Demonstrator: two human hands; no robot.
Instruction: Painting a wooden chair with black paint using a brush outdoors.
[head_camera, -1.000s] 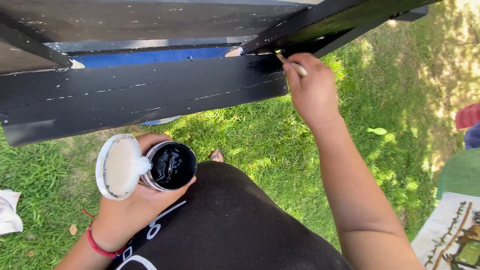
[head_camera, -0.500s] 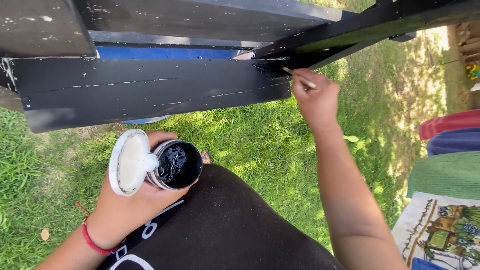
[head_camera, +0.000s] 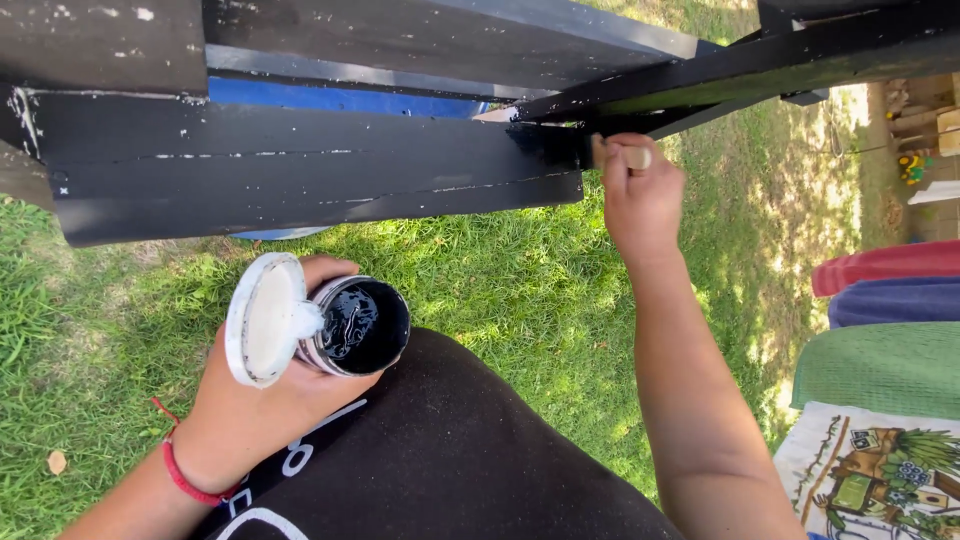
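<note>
The right hand (head_camera: 640, 195) has slid a little to the left along the black wooden plank (head_camera: 300, 165) and now sits right at its right end. A moment ago the brush tip was up at the dark crossbar (head_camera: 720, 70); now the brush (head_camera: 625, 155) presses on the end corner of the plank. So the painting seems to have moved down from the bar to the plank's end, where the black looks wet and fresh. The left hand (head_camera: 260, 400) has stayed low, near the lap, and has hardly moved.

The right hand's grip is closed tight around the pale wooden handle of the brush. Only a short bit of the handle shows; the bristles are hidden against the black wood. The left hand's grip is wrapped around a small round paint pot (head_camera: 360, 325), and it also pinches the white lid (head_camera: 262, 320) beside the pot's left side, tipped up on its edge.

The pot is open and tilted toward the camera. Inside is shiny black paint with pale streaks. The plank is mostly black, with small white specks and thin pale lines where the old colour shows through. A blue strip (head_camera: 340, 98) peeks out just above it. Green grass (head_camera: 500, 270) lies below, and folded towels (head_camera: 885, 300) sit at the right edge.
</note>
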